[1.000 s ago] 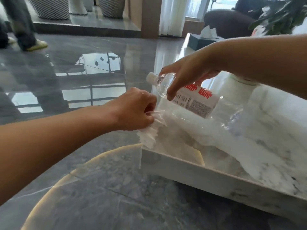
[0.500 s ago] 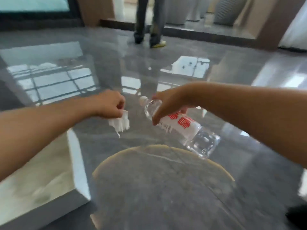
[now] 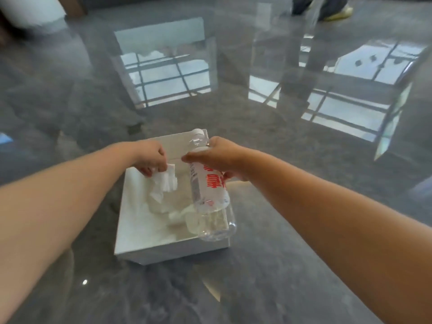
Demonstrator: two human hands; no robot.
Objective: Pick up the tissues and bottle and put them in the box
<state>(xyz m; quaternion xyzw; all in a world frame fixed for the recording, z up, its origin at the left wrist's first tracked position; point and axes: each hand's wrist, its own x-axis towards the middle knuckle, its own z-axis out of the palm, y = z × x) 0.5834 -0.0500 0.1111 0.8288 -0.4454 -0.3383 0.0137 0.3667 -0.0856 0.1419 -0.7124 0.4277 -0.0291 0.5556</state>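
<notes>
At the centre of the frame, the left hand (image 3: 149, 157) reaches in from the lower left, its fingers curled together and pinching a crumpled white tissue (image 3: 166, 181) that hangs just below the fingertips. The tissue dangles over the upper left part of an open white box (image 3: 140, 230). More crumpled tissue (image 3: 161, 206) already lies on the box's floor beneath it.

Just to the right, the right hand (image 3: 218, 157) reaches in from the lower right, fingers wrapped over the upper body of a clear plastic bottle (image 3: 208, 195). The bottle has a white label with red lettering and a white cap (image 3: 197, 133). It is tilted, the cap pointing toward the top of the frame near the box's far right corner and the base pointing toward the viewer. The base overlaps the box's near right corner in this view; whether it touches the rim cannot be told.

The box is square with low walls and sits on a glossy dark grey stone floor (image 3: 257, 288). Its near wall faces the viewer and its far wall stands just behind the two hands. The inner right side of the box is largely taken up by the bottle, while its left and near floor show bare white.

Around the box the floor is open on every side, with bright window reflections across the upper half of the frame. Someone's shoes (image 3: 336, 12) stand at the top right edge, well apart from the box.
</notes>
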